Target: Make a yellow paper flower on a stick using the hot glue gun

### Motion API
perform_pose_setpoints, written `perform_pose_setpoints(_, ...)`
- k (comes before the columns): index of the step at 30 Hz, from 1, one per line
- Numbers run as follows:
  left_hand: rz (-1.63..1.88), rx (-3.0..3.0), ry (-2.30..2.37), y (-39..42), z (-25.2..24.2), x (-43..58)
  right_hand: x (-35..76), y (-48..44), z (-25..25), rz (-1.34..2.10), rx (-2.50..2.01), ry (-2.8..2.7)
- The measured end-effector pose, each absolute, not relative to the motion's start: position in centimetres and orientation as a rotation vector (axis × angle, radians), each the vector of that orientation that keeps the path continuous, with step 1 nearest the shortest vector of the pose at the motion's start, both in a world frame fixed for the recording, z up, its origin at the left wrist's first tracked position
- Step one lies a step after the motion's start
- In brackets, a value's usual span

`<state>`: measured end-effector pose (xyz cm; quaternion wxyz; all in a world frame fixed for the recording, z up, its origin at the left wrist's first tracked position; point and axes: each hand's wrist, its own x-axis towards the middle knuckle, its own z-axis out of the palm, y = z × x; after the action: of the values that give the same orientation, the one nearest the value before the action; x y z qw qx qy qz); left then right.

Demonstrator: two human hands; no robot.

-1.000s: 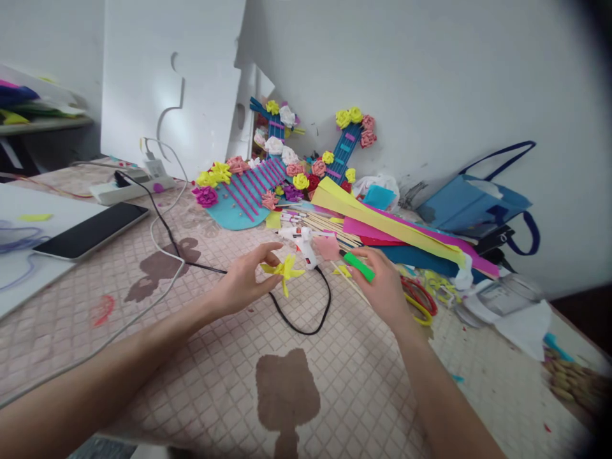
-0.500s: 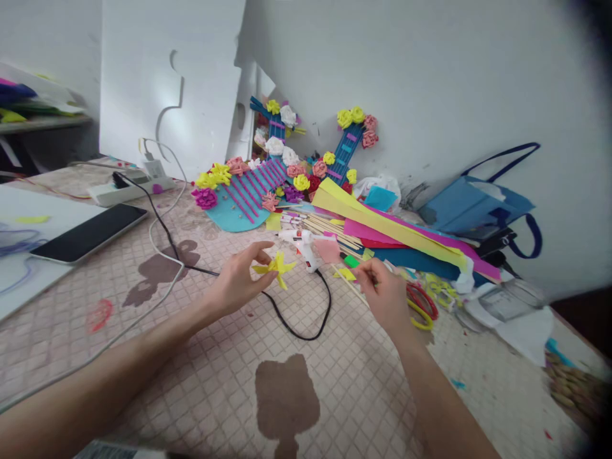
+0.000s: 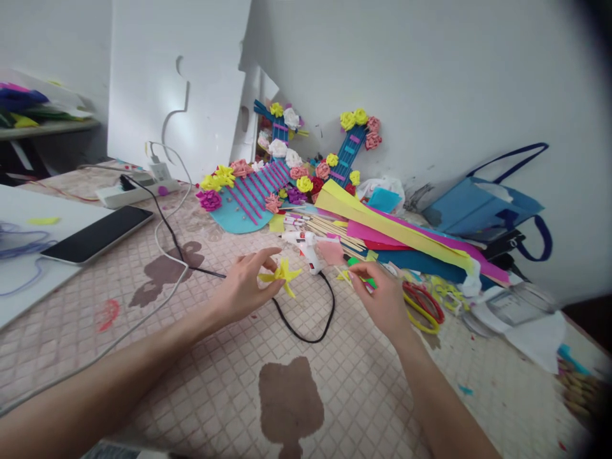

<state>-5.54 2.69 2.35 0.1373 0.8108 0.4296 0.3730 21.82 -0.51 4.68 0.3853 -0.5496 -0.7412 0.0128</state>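
Observation:
My left hand [image 3: 246,285] pinches a yellow paper flower [image 3: 285,276] between thumb and fingertips, its narrow petals spread outward. To the right, my right hand [image 3: 382,294] has thumb and index finger brought together on a thin wooden stick [image 3: 342,276] at the tabletop. A green marker-like piece [image 3: 352,261] shows just beyond these fingers. Between and behind both hands lies a white glue gun [image 3: 310,252], its black cord [image 3: 329,319] looping over the table toward me.
Paper-flower-covered blue guitar shapes [image 3: 243,197] lean at the back. Coloured paper strips [image 3: 396,229] and skewers [image 3: 329,231] lie right of them. Red and yellow scissors handles [image 3: 425,303] sit beside my right hand. A phone [image 3: 102,234], power strip [image 3: 129,192] and blue bag [image 3: 478,207] flank the table.
My right hand has shifted slightly left and down, its fingertips now at the thin stick. The yellow flower has turned a little in my left hand. The whole view has shifted slightly.

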Motion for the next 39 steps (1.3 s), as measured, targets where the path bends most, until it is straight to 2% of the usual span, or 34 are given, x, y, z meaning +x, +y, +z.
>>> perform_pose_setpoints(5,1.051,2.390,1.224,2.5,2.1,-5.3,20.8,-1.0,4.6,0.068,-1.389,-1.898)
perform_pose_setpoints(12,0.975,2.334,1.232,2.0,1.4,-4.7,18.5,-1.8,2.8,0.300,-1.372,-2.013)
perform_pose_setpoints(22,0.909,2.331,1.287,0.8,0.9,-3.5,15.2,-3.0,2.3,0.344,-1.284,-2.103)
perform_pose_setpoints(35,0.828,2.378,1.349,1.0,0.8,-3.4,16.2,-2.5,2.6,0.231,-1.289,-2.168)
perform_pose_setpoints(39,0.807,2.385,1.351,1.0,0.9,-3.4,20.4,-0.8,3.2,0.122,-1.549,-2.055)
